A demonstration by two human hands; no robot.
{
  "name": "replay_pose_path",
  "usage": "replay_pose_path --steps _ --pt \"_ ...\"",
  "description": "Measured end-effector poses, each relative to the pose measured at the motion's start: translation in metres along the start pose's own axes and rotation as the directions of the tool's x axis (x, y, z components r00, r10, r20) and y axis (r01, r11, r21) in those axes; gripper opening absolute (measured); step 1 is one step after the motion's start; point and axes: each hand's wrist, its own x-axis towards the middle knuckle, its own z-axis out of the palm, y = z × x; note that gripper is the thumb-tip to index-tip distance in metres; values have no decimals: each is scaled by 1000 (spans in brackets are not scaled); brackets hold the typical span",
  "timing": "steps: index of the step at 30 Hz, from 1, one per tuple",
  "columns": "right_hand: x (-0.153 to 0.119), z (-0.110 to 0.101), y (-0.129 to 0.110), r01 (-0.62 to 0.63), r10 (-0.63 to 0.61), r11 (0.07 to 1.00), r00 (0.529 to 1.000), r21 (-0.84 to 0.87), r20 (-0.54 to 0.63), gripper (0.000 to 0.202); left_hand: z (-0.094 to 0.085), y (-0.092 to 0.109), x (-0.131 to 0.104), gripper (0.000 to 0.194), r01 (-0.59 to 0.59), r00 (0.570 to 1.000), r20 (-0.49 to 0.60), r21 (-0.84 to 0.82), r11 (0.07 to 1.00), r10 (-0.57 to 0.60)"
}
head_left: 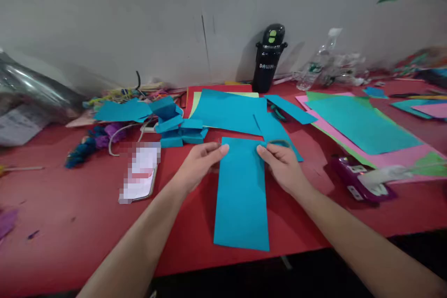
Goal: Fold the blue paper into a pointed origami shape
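A long blue paper strip (242, 195) lies lengthwise before me, its near end close to the table's front edge. My left hand (200, 160) pinches the strip's far left corner between thumb and fingers. At the far right corner my right hand (281, 160) pinches it the same way. Just beyond the right hand is another blue sheet (275, 128), with a dark scissor-like shape partly hidden by the fingers. Folded blue paper boxes (183, 132) sit beyond my left hand, and a phone (141, 172) with a blurred screen lies left of my forearm.
The red table (188, 251) ends in front of me. Coloured sheets (363, 125) and a purple tape dispenser (363, 181) lie to the right. A black bottle (268, 58) and a clear plastic bottle (312, 72) stand by the wall. Yarn bundles (91, 144) lie left.
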Motion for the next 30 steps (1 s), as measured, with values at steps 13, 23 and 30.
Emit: replay_pose_path --steps 13,23,30 --pt "4 -4 -6 -4 -9 999 971 -54 -240 52 -6 -1 0 40 -17 999 -24 363 932 27" --pt "5 -7 -6 -5 -7 999 955 -39 -297 51 -7 1 1 26 -40 999 27 437 898 31" --pt "4 -4 -10 29 -62 987 976 -160 -210 54 -3 5 0 29 -87 995 74 412 907 62"
